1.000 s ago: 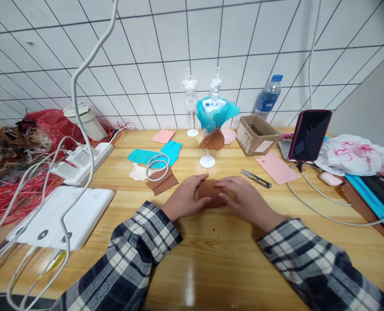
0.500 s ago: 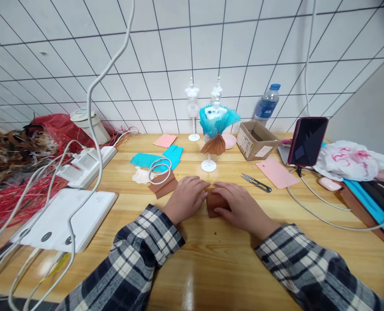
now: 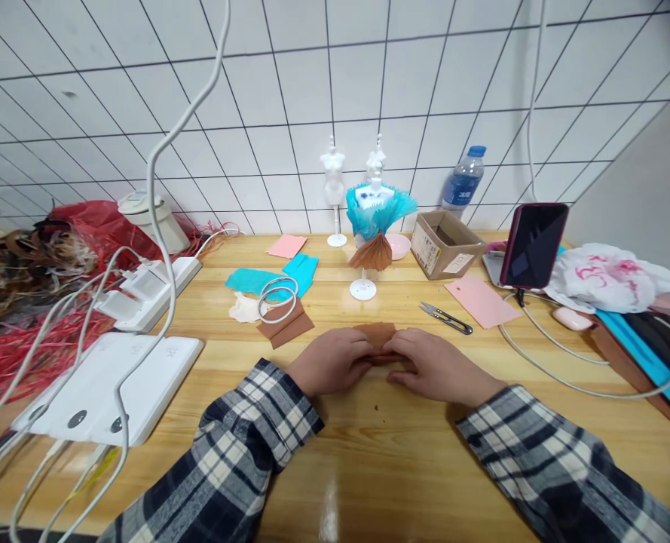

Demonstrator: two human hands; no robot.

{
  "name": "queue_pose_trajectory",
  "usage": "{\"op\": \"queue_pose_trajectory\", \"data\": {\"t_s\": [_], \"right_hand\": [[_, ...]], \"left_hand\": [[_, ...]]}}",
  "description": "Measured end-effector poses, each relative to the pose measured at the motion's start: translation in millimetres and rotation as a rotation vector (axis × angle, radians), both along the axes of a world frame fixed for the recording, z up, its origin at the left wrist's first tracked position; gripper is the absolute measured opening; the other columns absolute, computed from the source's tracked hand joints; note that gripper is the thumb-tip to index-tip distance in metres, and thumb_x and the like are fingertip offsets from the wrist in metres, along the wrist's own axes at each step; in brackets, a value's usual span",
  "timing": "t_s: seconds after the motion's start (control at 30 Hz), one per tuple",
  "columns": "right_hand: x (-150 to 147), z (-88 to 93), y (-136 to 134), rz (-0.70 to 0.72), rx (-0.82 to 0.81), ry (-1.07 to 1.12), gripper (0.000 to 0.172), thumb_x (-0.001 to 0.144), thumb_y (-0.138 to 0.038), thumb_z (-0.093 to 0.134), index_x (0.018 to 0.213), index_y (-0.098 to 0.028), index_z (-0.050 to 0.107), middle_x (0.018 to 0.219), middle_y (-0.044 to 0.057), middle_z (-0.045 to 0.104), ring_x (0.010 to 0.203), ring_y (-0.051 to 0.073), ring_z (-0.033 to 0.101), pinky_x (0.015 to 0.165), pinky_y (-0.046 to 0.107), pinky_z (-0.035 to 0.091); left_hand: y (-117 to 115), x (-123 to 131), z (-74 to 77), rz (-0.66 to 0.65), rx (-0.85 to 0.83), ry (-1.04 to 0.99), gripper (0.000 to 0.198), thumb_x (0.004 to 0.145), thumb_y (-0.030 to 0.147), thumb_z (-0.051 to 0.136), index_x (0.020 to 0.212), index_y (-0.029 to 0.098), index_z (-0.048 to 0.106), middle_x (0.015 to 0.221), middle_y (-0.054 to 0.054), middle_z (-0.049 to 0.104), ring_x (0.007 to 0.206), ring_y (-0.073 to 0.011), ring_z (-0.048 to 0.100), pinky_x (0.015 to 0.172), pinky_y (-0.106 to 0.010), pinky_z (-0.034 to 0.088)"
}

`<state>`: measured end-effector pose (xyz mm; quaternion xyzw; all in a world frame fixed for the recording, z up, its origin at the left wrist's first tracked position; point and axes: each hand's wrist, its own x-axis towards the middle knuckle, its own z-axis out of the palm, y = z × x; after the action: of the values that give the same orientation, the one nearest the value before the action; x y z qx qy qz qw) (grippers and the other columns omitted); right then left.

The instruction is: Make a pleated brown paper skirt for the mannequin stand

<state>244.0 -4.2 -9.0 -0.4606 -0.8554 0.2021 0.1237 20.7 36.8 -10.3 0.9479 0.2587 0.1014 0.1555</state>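
A small folded piece of brown paper (image 3: 375, 334) lies on the wooden table (image 3: 368, 452) in front of me. My left hand (image 3: 330, 360) pinches its left edge with closed fingers. From the other side, my right hand (image 3: 433, 364) grips its right edge, fingers curled. Both hands rest on the table and cover the paper's near part. Behind the paper stands a small white mannequin with a teal and brown paper skirt (image 3: 375, 226).
Thread snips (image 3: 446, 317) and a pink sheet (image 3: 481, 300) lie to the right. More brown paper (image 3: 286, 327), a wire ring (image 3: 276, 296) and teal paper (image 3: 267, 277) lie to the left. White power strips (image 3: 108, 381) and cables fill the left; a phone (image 3: 533, 245), box (image 3: 446, 243) and bottle (image 3: 463, 181) stand behind.
My hands slid from flat on top of the brown paper to pinching its two sides. The paper now looks narrower, folded, with its far edge showing between my fingers.
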Motion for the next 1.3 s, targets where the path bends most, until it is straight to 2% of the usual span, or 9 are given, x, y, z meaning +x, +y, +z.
{"op": "queue_pose_trajectory", "data": {"t_s": [0.07, 0.2, 0.4, 0.53, 0.67, 0.9, 1.03, 1.2, 1.3], "right_hand": [[-1, -3.6, 1, -0.021, 0.028, -0.006, 0.026, 0.079, -0.029, 0.067, 0.104, -0.023, 0.063, 0.104, 0.005, 0.064, 0.097, 0.022, 0.058, 0.081, 0.034, 0.044], [-2, -8.4, 3, -0.064, 0.069, 0.001, 0.008, 0.085, -0.021, 0.056, 0.087, -0.020, 0.064, 0.090, 0.004, 0.065, 0.087, 0.019, 0.058, 0.075, 0.031, 0.043], [1, -8.1, 5, -0.059, 0.025, 0.052, 0.014, 0.084, -0.016, 0.053, 0.090, -0.021, 0.065, 0.089, 0.002, 0.067, 0.085, 0.017, 0.059, 0.073, 0.029, 0.043], [3, -5.8, 4, -0.060, 0.047, 0.015, 0.014, 0.082, -0.020, 0.059, 0.094, -0.021, 0.065, 0.093, 0.003, 0.065, 0.088, 0.019, 0.058, 0.075, 0.030, 0.043], [3, -4.3, 4, -0.071, 0.062, -0.024, 0.011, 0.081, -0.023, 0.062, 0.092, -0.022, 0.064, 0.091, 0.003, 0.064, 0.086, 0.019, 0.057, 0.074, 0.030, 0.043], [2, -2.4, 4, -0.071, 0.068, -0.046, 0.007, 0.084, -0.022, 0.058, 0.087, -0.020, 0.064, 0.089, 0.004, 0.065, 0.085, 0.019, 0.057, 0.073, 0.030, 0.042], [2, -2.1, 4, -0.099, 0.041, -0.012, 0.009, 0.084, -0.023, 0.059, 0.086, -0.021, 0.067, 0.086, 0.003, 0.067, 0.083, 0.019, 0.059, 0.072, 0.030, 0.042], [0, -11.7, 6, -0.264, -0.110, 0.116, 0.023, 0.084, -0.024, 0.057, 0.105, -0.026, 0.067, 0.087, 0.000, 0.071, 0.076, 0.018, 0.062, 0.066, 0.028, 0.042], [-2, -17.3, 6, -0.365, -0.115, 0.124, 0.025, 0.085, -0.031, 0.057, 0.108, -0.026, 0.066, 0.082, 0.001, 0.071, 0.073, 0.019, 0.062, 0.064, 0.028, 0.041]], "left_hand": [[1, -1, 0.5, 0.006, -0.013, -0.016, 0.020, 0.088, 0.021, 0.051, 0.099, 0.021, 0.067, 0.092, -0.005, 0.067, 0.085, -0.0193, 0.062, 0.072, -0.030, 0.046], [0, -1, 2.8, 0.054, -0.040, -0.032, 0.018, 0.090, 0.022, 0.048, 0.089, 0.019, 0.066, 0.090, -0.005, 0.068, 0.085, -0.0190, 0.063, 0.073, -0.030, 0.046], [-3, -2, 5.1, 0.106, -0.027, -0.025, 0.026, 0.083, 0.034, 0.062, 0.106, 0.022, 0.065, 0.090, -0.003, 0.071, 0.081, -0.0201, 0.064, 0.070, -0.031, 0.045], [-1, -1, 0.3, 0.107, 0.072, 0.011, 0.020, 0.090, 0.028, 0.052, 0.100, 0.025, 0.069, 0.084, -0.002, 0.071, 0.079, -0.0190, 0.065, 0.069, -0.031, 0.044], [1, -1, -2.0, 0.094, 0.117, -0.021, 0.017, 0.088, 0.022, 0.054, 0.091, 0.022, 0.070, 0.082, -0.003, 0.069, 0.079, -0.0177, 0.063, 0.070, -0.031, 0.044], [0, 0, 2.5, 0.062, 0.024, -0.026, 0.014, 0.085, 0.026, 0.059, 0.095, 0.022, 0.068, 0.088, -0.003, 0.070, 0.083, -0.0186, 0.063, 0.073, -0.030, 0.046], [0, -2, 2.9, 0.110, -0.006, -0.010, 0.017, 0.088, 0.026, 0.053, 0.087, 0.021, 0.069, 0.083, -0.003, 0.070, 0.080, -0.0193, 0.064, 0.071, -0.030, 0.046], [-1, -3, -0.7, 0.209, -0.055, -0.086, 0.032, 0.086, 0.020, 0.053, 0.116, 0.025, 0.063, 0.102, -0.003, 0.072, 0.090, -0.0207, 0.066, 0.078, -0.033, 0.049], [-1, -4, -6.0, 0.280, -0.088, -0.123, 0.042, 0.084, 0.021, 0.055, 0.126, 0.023, 0.056, 0.110, -0.006, 0.070, 0.097, -0.0223, 0.065, 0.085, -0.036, 0.050]]}}
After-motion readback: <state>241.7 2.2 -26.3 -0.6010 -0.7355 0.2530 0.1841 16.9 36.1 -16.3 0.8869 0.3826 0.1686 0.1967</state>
